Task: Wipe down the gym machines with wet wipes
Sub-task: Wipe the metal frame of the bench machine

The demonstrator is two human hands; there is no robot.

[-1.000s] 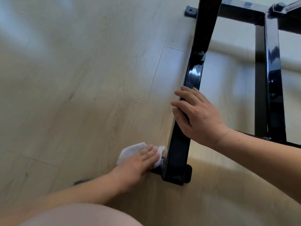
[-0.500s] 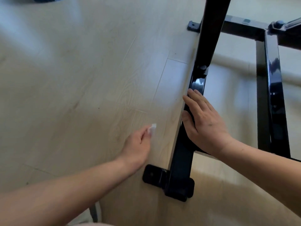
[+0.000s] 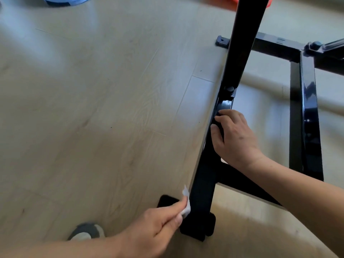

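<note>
Fingertips (image 3: 183,208) of my left hand (image 3: 154,231) pinch a crumpled wet wipe (image 3: 186,205) against the black frame bar (image 3: 202,190), just above its foot.
Thin, limp and damp, the wipe likely needs bunching under flat fingers to keep pressure; my right hand (image 3: 234,138) curls around the glossy, rigid bar higher up, bracing a machine that looks heavy and steady on the wood floor (image 3: 93,108).

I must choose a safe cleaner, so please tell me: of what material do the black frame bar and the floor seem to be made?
The black frame bar looks like metal tubing with glossy black paint: it throws sharp bright reflections. The floor looks like pale wood or wood-look laminate: grain lines and plank seams show, with a soft sheen. Which one cannot be told.
</note>
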